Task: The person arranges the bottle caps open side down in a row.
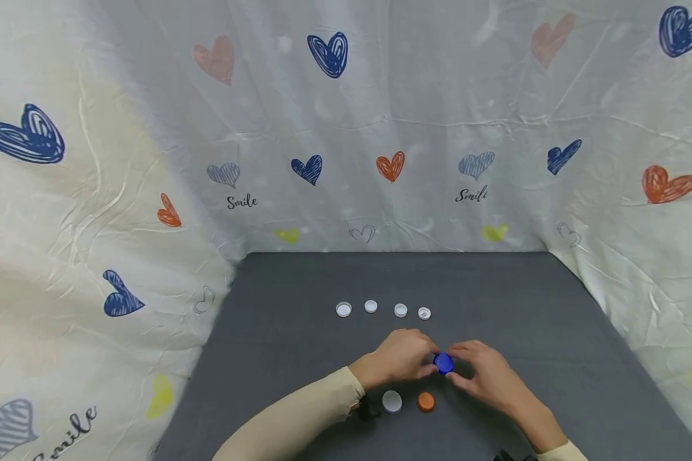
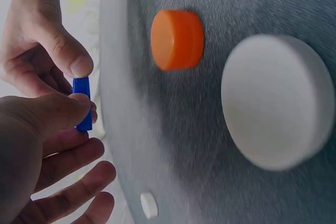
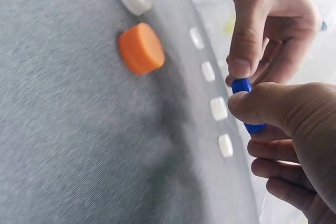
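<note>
Between my two hands is a blue bottle cap (image 1: 443,363), round from above and a narrow blue edge in the left wrist view (image 2: 83,125). My left hand (image 1: 402,354) pinches one side of it with thumb and fingertips. From the opposite side my right hand (image 1: 487,378) pinches it too, thumb on the near face in the right wrist view, its other fingers spread loosely below. Closer to me on the dark cloth lie an orange cap (image 1: 426,402) and a larger white cap (image 1: 391,401), beside the left wrist.
Beyond the hands, several small white caps stand in a loose row, from a leftmost one (image 1: 343,309) to a rightmost one (image 1: 424,313). The dark grey tabletop (image 1: 288,288) ends at a white curtain (image 1: 357,134) printed with hearts, which also hangs along both sides.
</note>
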A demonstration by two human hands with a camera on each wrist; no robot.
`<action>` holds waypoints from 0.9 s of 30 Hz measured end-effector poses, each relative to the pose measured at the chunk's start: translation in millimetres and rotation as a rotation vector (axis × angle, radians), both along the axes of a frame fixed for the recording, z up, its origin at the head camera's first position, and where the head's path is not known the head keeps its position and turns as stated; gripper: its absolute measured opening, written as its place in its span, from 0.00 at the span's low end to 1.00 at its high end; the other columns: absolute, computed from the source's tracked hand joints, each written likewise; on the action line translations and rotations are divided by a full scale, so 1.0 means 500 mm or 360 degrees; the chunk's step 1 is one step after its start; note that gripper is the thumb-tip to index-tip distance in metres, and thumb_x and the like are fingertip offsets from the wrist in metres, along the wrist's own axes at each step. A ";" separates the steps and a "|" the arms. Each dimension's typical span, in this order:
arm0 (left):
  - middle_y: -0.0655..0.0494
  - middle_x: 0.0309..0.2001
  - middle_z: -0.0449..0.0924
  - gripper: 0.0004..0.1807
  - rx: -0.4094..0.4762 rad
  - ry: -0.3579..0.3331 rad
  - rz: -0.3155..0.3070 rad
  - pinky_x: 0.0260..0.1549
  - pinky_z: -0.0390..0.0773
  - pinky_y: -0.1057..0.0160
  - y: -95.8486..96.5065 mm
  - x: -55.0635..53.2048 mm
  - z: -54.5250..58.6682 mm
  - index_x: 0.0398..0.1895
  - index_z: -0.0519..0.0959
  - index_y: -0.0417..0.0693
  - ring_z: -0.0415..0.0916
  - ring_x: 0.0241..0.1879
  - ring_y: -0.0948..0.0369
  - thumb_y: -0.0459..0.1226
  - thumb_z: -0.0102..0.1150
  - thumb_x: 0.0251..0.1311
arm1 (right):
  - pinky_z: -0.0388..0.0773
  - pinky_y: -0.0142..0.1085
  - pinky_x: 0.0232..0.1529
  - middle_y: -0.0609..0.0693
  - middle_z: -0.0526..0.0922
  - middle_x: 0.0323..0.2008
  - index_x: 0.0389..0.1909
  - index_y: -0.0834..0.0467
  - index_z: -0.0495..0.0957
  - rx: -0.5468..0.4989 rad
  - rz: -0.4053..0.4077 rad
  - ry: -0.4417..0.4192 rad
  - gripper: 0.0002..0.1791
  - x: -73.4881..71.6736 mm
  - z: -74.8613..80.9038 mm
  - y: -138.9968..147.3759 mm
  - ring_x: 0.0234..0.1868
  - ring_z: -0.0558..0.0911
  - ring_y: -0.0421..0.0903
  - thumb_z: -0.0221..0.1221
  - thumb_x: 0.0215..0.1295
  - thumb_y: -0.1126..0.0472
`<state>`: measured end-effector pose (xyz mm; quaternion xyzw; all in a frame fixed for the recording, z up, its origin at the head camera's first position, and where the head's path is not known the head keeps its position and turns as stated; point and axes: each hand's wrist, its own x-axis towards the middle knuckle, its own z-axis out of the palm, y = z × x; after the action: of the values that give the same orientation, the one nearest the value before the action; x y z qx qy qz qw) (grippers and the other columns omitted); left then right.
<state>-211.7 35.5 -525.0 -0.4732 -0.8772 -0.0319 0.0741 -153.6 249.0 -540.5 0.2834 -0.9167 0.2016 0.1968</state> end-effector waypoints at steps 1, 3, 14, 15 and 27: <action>0.73 0.39 0.86 0.15 -0.0013 0.0001 0.0004 0.32 0.78 0.68 0.007 0.000 -0.002 0.45 0.87 0.67 0.80 0.36 0.71 0.56 0.68 0.58 | 0.83 0.45 0.43 0.45 0.87 0.41 0.40 0.55 0.88 0.0003 -0.0015 -0.0017 0.20 0.002 -0.003 0.004 0.44 0.84 0.44 0.78 0.43 0.56; 0.74 0.37 0.85 0.14 -0.0038 -0.0004 0.0013 0.30 0.78 0.68 0.019 0.000 -0.006 0.43 0.87 0.68 0.79 0.34 0.71 0.57 0.69 0.57 | 0.82 0.45 0.43 0.45 0.87 0.41 0.40 0.54 0.88 0.0012 -0.0049 -0.0047 0.19 0.006 -0.008 0.010 0.44 0.84 0.44 0.78 0.44 0.56; 0.72 0.29 0.80 0.10 -0.0234 -0.0024 0.0031 0.26 0.76 0.64 0.057 0.013 -0.038 0.35 0.84 0.68 0.77 0.30 0.69 0.56 0.69 0.57 | 0.82 0.47 0.44 0.44 0.86 0.43 0.40 0.53 0.88 0.0060 -0.0170 -0.0235 0.18 0.026 -0.051 0.026 0.46 0.84 0.46 0.78 0.47 0.53; 0.72 0.29 0.80 0.09 -0.0251 -0.0014 0.0035 0.27 0.77 0.64 0.059 0.014 -0.040 0.34 0.84 0.67 0.78 0.31 0.68 0.56 0.69 0.57 | 0.82 0.47 0.45 0.44 0.86 0.43 0.40 0.53 0.88 0.0066 -0.0182 -0.0263 0.18 0.026 -0.054 0.026 0.46 0.84 0.47 0.77 0.47 0.53; 0.71 0.34 0.83 0.08 -0.0363 0.0010 0.0113 0.34 0.76 0.62 0.074 0.024 -0.053 0.33 0.83 0.70 0.76 0.36 0.65 0.56 0.69 0.57 | 0.79 0.52 0.52 0.53 0.84 0.51 0.43 0.57 0.88 0.0135 -0.0258 -0.0436 0.20 0.032 -0.057 0.018 0.54 0.81 0.54 0.76 0.50 0.51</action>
<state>-199.8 72.6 -551.6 -0.4473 -0.8912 0.0721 0.0235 -137.5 258.1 -568.7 0.1864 -0.9625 0.1829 0.0736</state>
